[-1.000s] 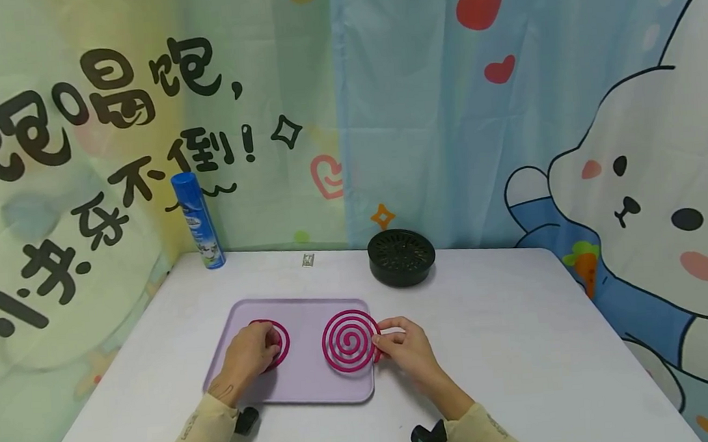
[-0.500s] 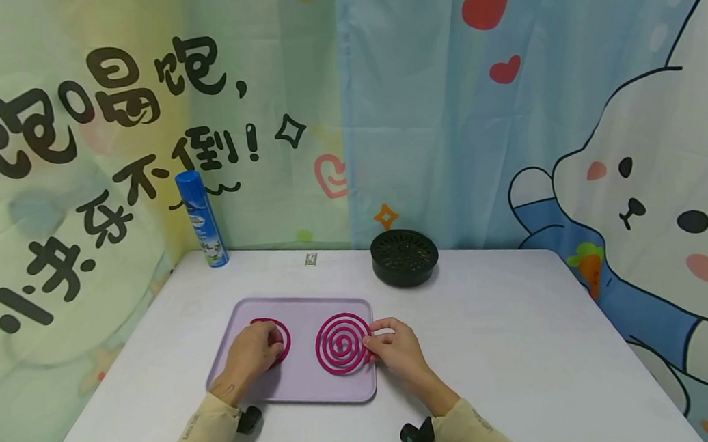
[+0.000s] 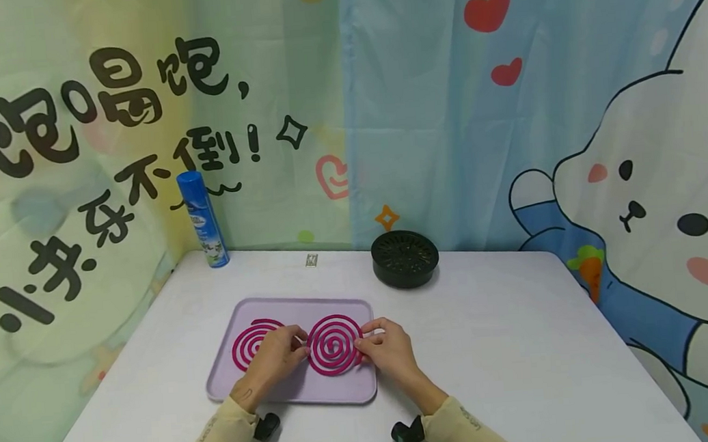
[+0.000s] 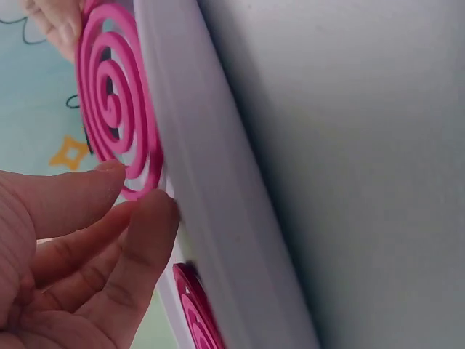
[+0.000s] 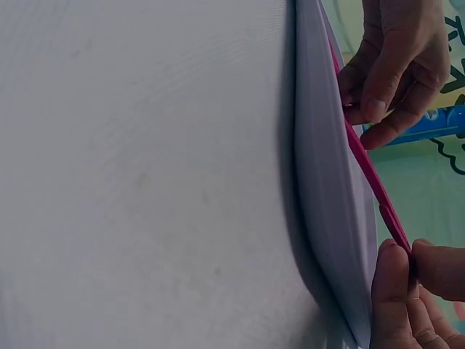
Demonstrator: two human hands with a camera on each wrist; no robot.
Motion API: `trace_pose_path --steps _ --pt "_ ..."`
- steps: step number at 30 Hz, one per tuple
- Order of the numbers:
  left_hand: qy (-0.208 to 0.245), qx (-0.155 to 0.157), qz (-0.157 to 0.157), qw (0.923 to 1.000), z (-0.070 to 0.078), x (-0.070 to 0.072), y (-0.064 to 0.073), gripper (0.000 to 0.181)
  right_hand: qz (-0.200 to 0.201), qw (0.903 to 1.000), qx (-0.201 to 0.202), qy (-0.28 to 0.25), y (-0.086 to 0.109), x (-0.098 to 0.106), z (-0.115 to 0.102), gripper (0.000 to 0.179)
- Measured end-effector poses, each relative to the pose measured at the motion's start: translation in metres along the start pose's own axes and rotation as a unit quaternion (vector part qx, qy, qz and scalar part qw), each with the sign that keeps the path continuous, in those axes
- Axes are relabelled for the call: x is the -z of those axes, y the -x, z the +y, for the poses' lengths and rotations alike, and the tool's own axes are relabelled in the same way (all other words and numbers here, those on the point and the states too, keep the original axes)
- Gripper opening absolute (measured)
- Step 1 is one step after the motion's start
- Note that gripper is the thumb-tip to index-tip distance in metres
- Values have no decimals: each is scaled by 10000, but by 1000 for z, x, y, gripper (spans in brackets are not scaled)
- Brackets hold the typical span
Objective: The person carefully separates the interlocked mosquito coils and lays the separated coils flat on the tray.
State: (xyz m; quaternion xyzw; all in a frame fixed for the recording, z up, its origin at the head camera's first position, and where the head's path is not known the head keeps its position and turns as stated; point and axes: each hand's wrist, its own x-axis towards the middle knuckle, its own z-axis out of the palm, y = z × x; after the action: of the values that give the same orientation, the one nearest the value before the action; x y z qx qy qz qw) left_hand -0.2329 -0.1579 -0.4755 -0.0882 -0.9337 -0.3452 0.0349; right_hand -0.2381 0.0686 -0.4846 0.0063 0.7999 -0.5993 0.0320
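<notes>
On the purple tray (image 3: 298, 308) lie two pink spiral mosquito coils. My right hand (image 3: 390, 347) pinches the right edge of the right mosquito coil (image 3: 335, 346) between thumb and fingers. In the right wrist view that coil (image 5: 379, 190) slants, its near edge raised off the tray. At the coil's opposite edge is my left hand (image 3: 280, 355); in the left wrist view, its thumb and forefinger stand around the rim of the coil (image 4: 111, 109). The left mosquito coil (image 3: 236, 356) lies flat, partly covered by my left hand.
A black round tin with a slotted lid (image 3: 404, 258) stands at the back of the white table (image 3: 492, 348). A blue spray can (image 3: 203, 221) is upright at the back left corner. Between them lies a small metallic piece (image 3: 311, 260). Printed curtains hang behind.
My left hand has moved right, from the left mosquito coil to the left edge of the right one. My right hand has shifted that coil leftward over the tray.
</notes>
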Motion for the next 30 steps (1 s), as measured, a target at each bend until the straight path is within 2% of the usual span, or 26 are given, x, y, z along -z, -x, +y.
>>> trace_pose_path --steps 8,20,24,30 --pt "15 83 -90 9999 2 -3 -1 13 -17 9998 202 92 -1 -5 1 21" --pt "85 226 -77 9997 2 0 -1 10 101 9945 732 747 -3 -7 4 12" --pt "107 261 -71 9996 2 0 -1 10 58 9851 1150 1277 -1 -7 2 12" --pt "185 321 -87 9993 2 2 0 9 -118 9583 1709 2288 5 -7 -6 18"
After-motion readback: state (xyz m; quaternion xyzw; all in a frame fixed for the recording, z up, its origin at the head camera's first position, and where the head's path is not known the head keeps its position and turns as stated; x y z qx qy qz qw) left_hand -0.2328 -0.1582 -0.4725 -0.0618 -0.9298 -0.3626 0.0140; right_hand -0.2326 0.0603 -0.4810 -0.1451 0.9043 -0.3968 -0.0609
